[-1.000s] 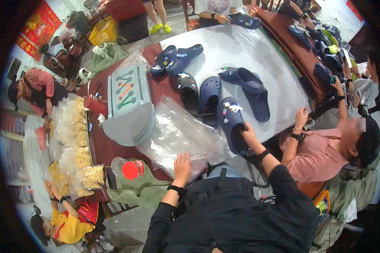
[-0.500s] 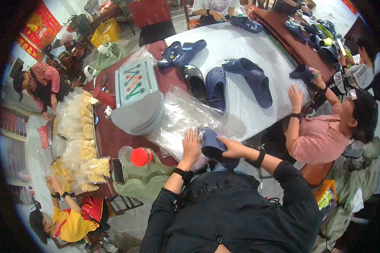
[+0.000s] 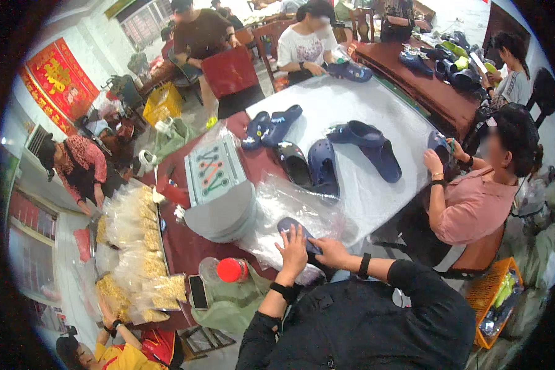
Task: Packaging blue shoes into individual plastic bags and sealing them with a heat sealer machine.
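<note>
A navy blue clog [image 3: 289,224] is in front of me at the near table edge, partly covered by my hands. My right hand [image 3: 333,254] grips its near right side, with the thumb over it. Fingers spread, my left hand [image 3: 294,254] lies against its upper left side without wrapping round it. Under and beyond the clog is a clear plastic sheet or bag [image 3: 283,197]. Farther off stand more clogs: a navy one [image 3: 322,163], a dark one [image 3: 291,161], a pair [image 3: 271,127] with charms, and a pair [image 3: 367,148] further right.
To my left are a grey case [image 3: 219,213], a red-lidded jar [image 3: 232,270] and a phone [image 3: 198,292] on green cloth. Bags of small yellow pieces [image 3: 139,246] line the left side. A co-worker in pink [image 3: 475,203] handles a clog at the right; an orange crate [image 3: 493,302] stands below.
My view has tilted up, showing more of the room. The clog has turned in my hands, its opening no longer showing. My left hand has come closer to my right, over the clog.
</note>
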A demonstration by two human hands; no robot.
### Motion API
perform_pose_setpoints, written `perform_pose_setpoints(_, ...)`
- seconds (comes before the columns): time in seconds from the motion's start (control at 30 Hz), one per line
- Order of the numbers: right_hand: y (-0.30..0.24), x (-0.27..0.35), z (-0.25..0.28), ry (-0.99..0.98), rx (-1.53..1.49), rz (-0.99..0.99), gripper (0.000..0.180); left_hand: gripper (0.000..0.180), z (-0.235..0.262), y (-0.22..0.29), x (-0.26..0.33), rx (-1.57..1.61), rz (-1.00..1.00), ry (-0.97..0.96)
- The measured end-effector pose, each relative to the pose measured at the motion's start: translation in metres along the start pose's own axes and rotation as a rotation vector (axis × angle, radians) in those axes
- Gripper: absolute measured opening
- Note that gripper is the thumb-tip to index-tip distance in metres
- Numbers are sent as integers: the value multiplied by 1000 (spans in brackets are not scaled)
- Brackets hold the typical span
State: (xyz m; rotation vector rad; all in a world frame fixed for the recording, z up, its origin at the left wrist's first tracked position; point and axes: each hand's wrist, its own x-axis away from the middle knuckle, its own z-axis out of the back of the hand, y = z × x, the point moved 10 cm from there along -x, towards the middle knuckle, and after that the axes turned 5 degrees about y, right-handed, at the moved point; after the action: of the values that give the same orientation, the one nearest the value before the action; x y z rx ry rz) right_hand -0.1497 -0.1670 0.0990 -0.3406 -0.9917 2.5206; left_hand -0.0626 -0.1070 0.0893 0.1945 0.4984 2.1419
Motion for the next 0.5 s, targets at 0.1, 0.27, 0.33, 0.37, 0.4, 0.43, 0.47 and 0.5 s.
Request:
perform_pose_setpoints(0.1,-1,-6,-7,-7,11,-10,53,49,5,14,-3,-6,-41,0)
perform_pose_setpoints(0.27,7,-5,-8,13,-100,37,42,53,11,89,0,-214,-306,-26)
perform_pose_setpoints(0.33,9,-11,-11,29,-45,87,37,55,13,110,-4,-75,-395,36)
perform_pose_setpoints(0.37,12,-14,-12,31,-44,95,37,55,11,112,-6,-78,-394,42)
perform_pose_setpoints(0.4,7,-22,-16,11,-31,110,37,54,9,115,-6,-57,-441,64)
perform_pose_setpoints(0.43,9,-20,-15,-9,-18,126,37,54,7,118,-6,-37,-487,86)
perform_pose_setpoints(0.47,7,-21,-16,-29,-5,142,37,54,3,119,-7,-4,-505,87)
perform_pose_setpoints(0.5,7,-24,-12,-48,7,158,38,54,0,119,-9,-9,-504,92)
